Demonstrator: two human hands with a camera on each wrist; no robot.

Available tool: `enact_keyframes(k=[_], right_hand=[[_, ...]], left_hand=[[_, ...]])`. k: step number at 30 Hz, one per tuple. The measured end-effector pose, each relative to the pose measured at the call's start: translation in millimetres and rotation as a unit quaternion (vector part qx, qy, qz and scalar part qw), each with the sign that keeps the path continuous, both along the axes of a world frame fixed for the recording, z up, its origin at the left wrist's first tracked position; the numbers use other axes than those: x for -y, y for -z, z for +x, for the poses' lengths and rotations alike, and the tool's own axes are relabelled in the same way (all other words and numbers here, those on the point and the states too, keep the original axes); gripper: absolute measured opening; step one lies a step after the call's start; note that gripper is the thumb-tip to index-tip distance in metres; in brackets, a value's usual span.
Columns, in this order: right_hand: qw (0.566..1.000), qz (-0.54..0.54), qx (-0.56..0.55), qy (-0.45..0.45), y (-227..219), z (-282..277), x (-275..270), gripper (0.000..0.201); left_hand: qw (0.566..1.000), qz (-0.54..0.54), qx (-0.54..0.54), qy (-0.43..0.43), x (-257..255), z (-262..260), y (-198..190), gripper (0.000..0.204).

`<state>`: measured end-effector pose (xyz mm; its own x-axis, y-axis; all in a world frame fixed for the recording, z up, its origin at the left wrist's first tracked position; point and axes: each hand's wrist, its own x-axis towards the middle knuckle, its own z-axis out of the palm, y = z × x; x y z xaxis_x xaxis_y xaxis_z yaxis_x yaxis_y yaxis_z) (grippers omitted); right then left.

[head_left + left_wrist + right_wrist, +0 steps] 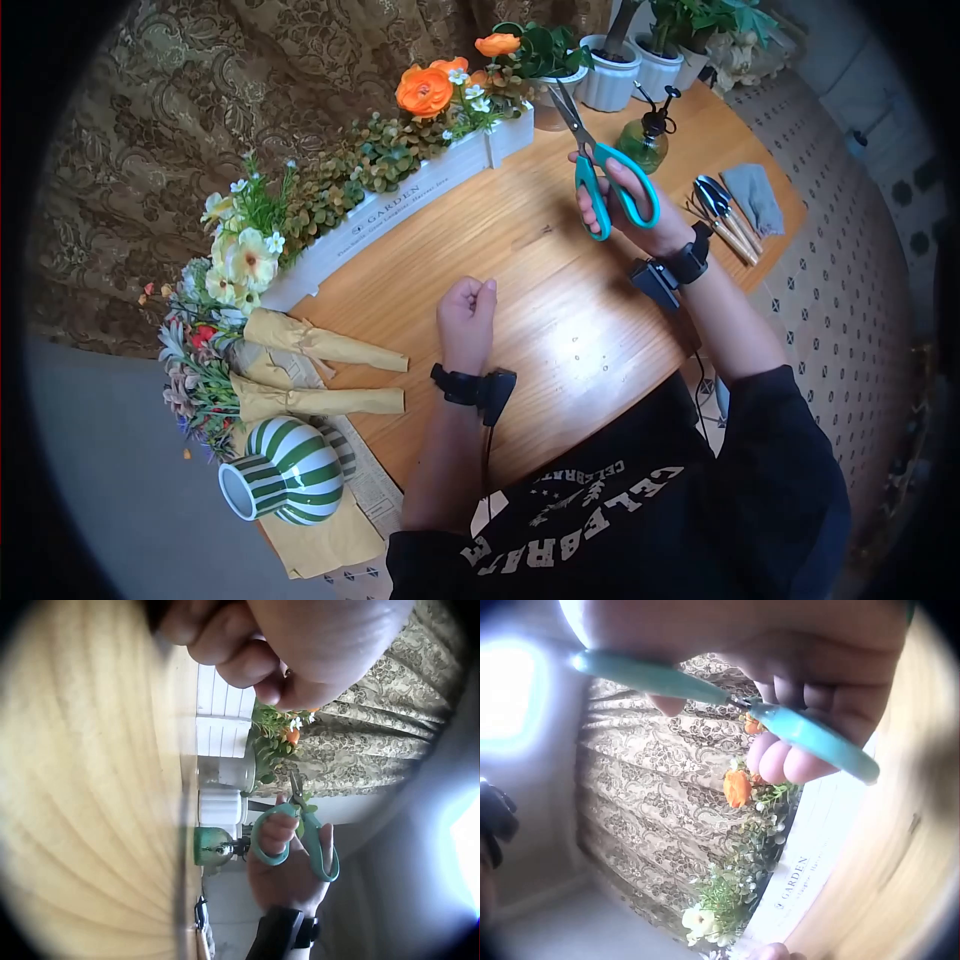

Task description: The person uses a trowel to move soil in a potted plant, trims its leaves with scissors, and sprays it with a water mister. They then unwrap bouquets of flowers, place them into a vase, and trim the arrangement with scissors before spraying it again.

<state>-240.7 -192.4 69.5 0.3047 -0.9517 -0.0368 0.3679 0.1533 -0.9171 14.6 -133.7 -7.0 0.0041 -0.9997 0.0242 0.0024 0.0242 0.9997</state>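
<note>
- Scissors (586,146): held up in the air above the far right part of the table (430,240), near the green spray bottle (640,150) and clear of the wood.
- Handling, as we judge it: light enough for one hand; rigid throughout, with the only give at the pivot. We expect the handle loops (821,744) to be smooth, perhaps a little slippery if damp, and the tool not fragile. The blades (570,113) call for more care.
- Where to take hold: we favour the loops, thumb through one and fingers through the other. To pass the tool across, we would close it first and keep every finger off the edges.
- Right hand (664,230): grips the scissors in just this way; the left wrist view shows the fingers curled through one loop and the thumb in the other.
- Left hand (468,318): fingers clenched into a loose fist above the table, nothing seen in them, well apart from the scissors.
- Appearance: teal, long oval loops, standing apart; grey metallic blades, narrow and tapering, tips pointing up and away from the person. We read the blades as slightly parted, but the gap is too fine to be certain.
</note>
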Motion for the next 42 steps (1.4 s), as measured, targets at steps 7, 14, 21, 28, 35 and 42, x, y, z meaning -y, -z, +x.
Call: enact_keyframes(k=[7, 14, 21, 28, 35, 42], right_hand=[[0.993, -0.072, 0.093, -0.025, 19.7, -4.6, 30.8, 0.046], [0.987, -0.095, 0.124, -0.032, 40.5, -15.6, 33.9, 0.047], [0.977, -0.027, 0.21, -0.027, 36.9, -20.1, 31.4, 0.049], [0.994, 0.039, 0.099, -0.021, 31.7, -23.6, 31.2, 0.046], [0.995, 0.063, 0.077, -0.028, 31.5, -19.4, 27.7, 0.05], [0.992, 0.093, 0.056, -0.058, 33.6, -17.3, 28.1, 0.051]], left_hand=[[1.0, 0.016, 0.022, 0.0, -0.5, 5.4, 8.1, 0.027], [0.998, 0.024, 0.036, -0.037, -1.5, 5.1, 7.1, 0.028], [0.998, 0.021, 0.001, -0.062, 0.0, 0.1, 4.1, 0.029], [0.997, 0.02, -0.01, -0.08, 0.6, -3.1, 1.1, 0.028], [0.996, 0.01, 0.011, -0.088, 2.2, -3.8, 3.2, 0.031], [0.995, 0.011, 0.017, -0.1, 1.8, -4.7, 4.5, 0.029]])
